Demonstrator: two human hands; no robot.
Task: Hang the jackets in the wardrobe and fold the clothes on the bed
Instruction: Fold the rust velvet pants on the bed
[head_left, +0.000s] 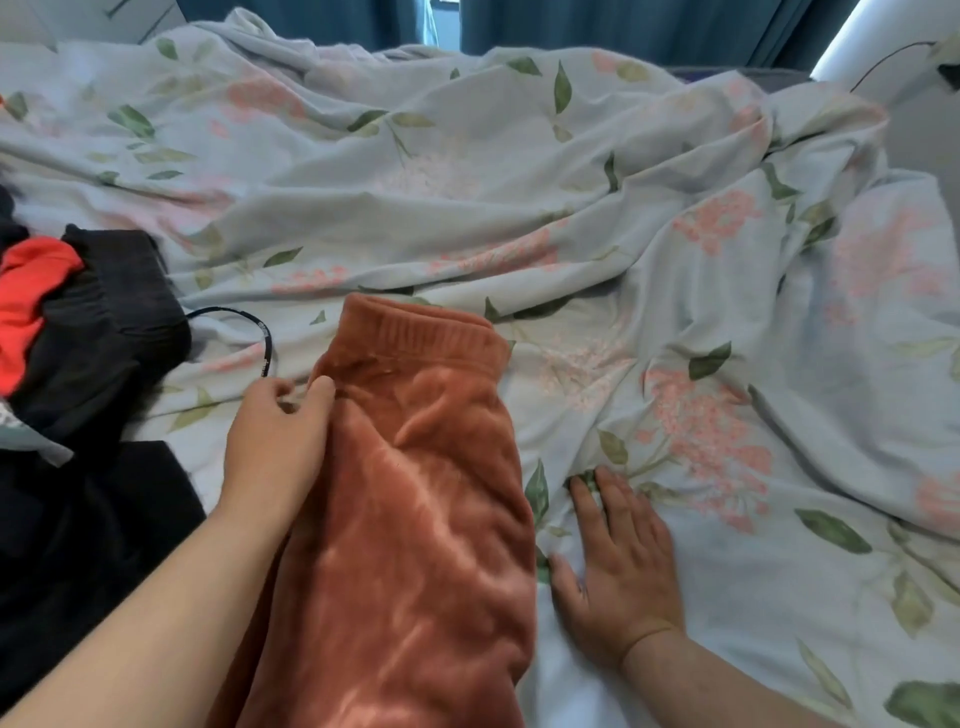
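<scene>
A rust-orange fleece garment (415, 493) with a ribbed band at its far end lies lengthwise on the bed in front of me. My left hand (275, 441) pinches its left edge just below the ribbed band, thumb and fingers curled round the fabric. My right hand (618, 561) lies flat on the floral sheet (519, 208) right of the garment, fingers straight and spread, apart from the fleece. The near end of the garment runs out of view at the bottom.
A pile of black clothes (98, 332) with a red piece (31, 296) on top sits at the left, and a dark drawstring (260, 332) trails from it. More black fabric (78, 545) lies beneath my left forearm. The rumpled floral duvet covers the bed; teal curtains (571, 26) hang behind.
</scene>
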